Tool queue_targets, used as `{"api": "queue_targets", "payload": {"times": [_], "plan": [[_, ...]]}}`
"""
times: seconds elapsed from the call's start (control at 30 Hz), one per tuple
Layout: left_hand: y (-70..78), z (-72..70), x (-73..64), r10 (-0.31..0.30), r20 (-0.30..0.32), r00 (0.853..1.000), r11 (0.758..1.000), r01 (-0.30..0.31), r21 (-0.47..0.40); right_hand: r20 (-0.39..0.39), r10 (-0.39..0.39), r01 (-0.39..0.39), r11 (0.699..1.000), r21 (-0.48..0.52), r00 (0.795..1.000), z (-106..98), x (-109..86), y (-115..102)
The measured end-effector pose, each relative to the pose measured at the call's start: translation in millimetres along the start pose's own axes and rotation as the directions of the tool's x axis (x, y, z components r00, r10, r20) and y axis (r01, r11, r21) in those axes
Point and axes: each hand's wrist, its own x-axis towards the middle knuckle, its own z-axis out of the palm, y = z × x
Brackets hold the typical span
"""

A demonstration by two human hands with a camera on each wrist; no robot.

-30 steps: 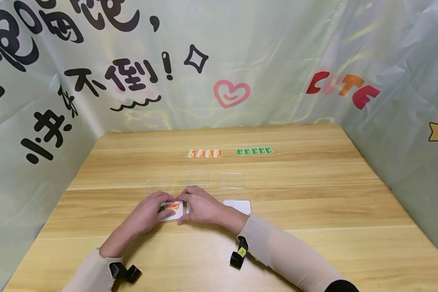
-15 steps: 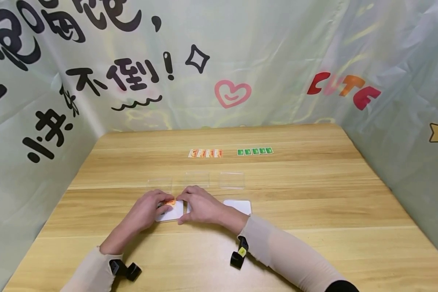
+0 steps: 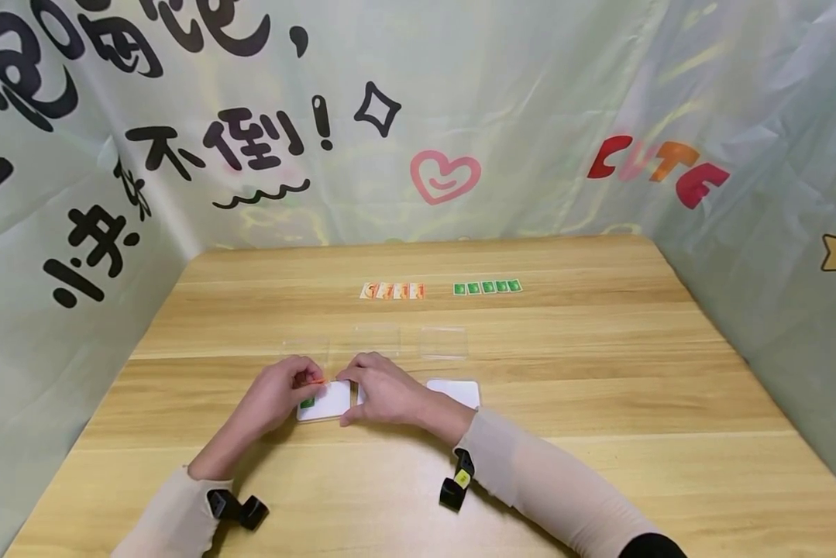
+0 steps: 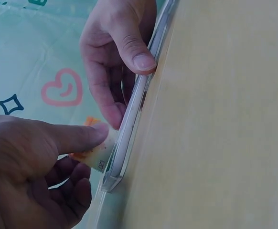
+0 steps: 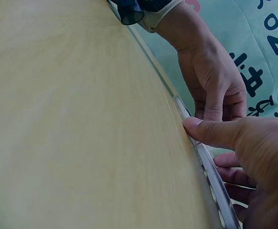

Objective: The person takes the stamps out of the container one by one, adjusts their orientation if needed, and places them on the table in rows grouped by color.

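My left hand (image 3: 278, 393) pinches an orange-and-white postage stamp (image 4: 98, 152) between thumb and fingers, at the left end of a flat clear case (image 4: 114, 179) with a white insert (image 3: 334, 401). A green stamp (image 3: 307, 403) lies on that insert beside the left thumb. My right hand (image 3: 393, 395) holds the right end of the same case, thumb (image 5: 195, 123) on the near edge and fingers at the far edge. It partly covers a second white-filled case (image 3: 360, 395).
A third white-filled case (image 3: 455, 392) lies near the right forearm. Behind the hands are three clear covers, one at the right (image 3: 443, 343). Farther back lie a row of orange stamps (image 3: 393, 291) and a row of green stamps (image 3: 487, 287). A printed curtain (image 3: 529, 116) surrounds the table.
The left hand has lifted the orange stamp off the white insert and drawn it up toward the case's far left edge, exposing the green stamp. The right hand stays in place.
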Motion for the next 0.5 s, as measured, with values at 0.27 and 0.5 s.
{"api": "queue_targets", "payload": {"times": [0.27, 0.5], "plan": [[-2.7, -2.9, 2.3, -0.069, 0.024, 0.997, 0.989, 0.072, -0.132, 0.005, 0.002, -0.002, 1.000, 0.009, 1.000, -1.0, 1.1, 0.7], [-3.7, -4.7, 2.1, -0.129, 0.063, 0.990, 0.953, 0.141, -0.269, 0.001, -0.004, 0.004, 1.000, 0.003, 1.000, -0.8, 0.7, 0.1]]}}
